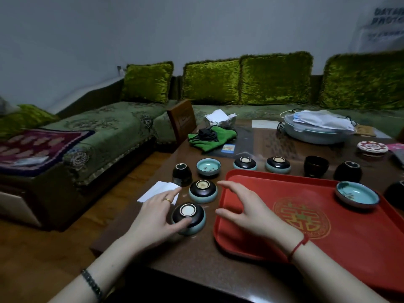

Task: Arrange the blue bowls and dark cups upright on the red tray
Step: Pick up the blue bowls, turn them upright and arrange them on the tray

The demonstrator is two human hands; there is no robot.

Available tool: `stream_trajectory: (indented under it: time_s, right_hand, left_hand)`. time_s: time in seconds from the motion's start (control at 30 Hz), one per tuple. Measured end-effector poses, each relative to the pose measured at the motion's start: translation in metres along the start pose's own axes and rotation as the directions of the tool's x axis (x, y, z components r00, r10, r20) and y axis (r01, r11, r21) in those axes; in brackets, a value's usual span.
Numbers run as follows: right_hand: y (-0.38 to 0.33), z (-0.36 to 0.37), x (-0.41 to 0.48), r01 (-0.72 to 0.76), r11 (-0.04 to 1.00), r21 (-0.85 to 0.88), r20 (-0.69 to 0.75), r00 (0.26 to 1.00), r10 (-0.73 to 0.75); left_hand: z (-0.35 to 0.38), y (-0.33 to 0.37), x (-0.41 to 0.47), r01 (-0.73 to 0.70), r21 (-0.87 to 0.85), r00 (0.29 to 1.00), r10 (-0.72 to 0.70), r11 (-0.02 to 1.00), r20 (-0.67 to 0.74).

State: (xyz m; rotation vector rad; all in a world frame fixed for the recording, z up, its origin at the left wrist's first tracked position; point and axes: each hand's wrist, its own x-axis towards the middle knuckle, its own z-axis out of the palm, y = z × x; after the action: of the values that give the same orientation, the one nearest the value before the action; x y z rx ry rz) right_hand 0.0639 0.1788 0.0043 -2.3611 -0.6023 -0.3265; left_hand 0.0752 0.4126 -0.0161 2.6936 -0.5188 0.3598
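Note:
The red tray point(306, 237) lies on the table's near right and holds one upright blue bowl point(357, 195) at its far right. My left hand point(156, 217) rests on the nearest upside-down bowl point(189, 218), thumb against its side. My right hand point(244, 209) hovers open over the tray's left edge, fingers spread. Another inverted bowl point(202, 191) sits just beyond, with an upright blue bowl point(208, 166) and an inverted dark cup point(182, 174) behind it. Two more inverted bowls point(244, 163) point(278, 164) line the tray's far edge. An upright dark cup point(316, 166) and an inverted cup point(347, 172) stand further right.
A white paper napkin point(156, 189) lies under my left fingers. A green cloth with black cables point(211, 137), a grey lidded basin point(317, 132) and a patterned coaster point(372, 146) sit at the table's far side. A green sofa wraps around behind and left.

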Motion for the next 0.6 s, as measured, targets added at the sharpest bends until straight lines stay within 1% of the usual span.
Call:
stream_trajectory:
  time_s: [0.1, 0.17, 0.3, 0.6]
  right_hand:
    - [-0.003, 0.019, 0.003, -0.006, 1.000, 0.015, 0.053, 0.999, 0.005]
    - [-0.004, 0.030, 0.004, -0.018, 1.000, 0.010, 0.089, 0.996, 0.017]
    - [-0.005, 0.045, 0.006, -0.036, 0.999, -0.009, 0.138, 0.990, 0.037]
    - [-0.004, 0.057, 0.010, -0.085, 0.994, -0.069, 0.231, 0.968, 0.099]
  left_hand:
    - [0.009, -0.008, -0.008, 0.012, -0.015, 0.998, -0.011, 1.000, 0.057]
    - [0.016, -0.012, -0.011, 0.007, -0.029, 0.997, -0.005, 1.000, 0.071]
    - [0.025, -0.016, -0.013, -0.012, -0.044, 0.998, 0.014, 0.999, 0.057]
    - [0.031, -0.018, -0.013, 0.017, -0.093, 0.999, -0.013, 0.996, 0.045]
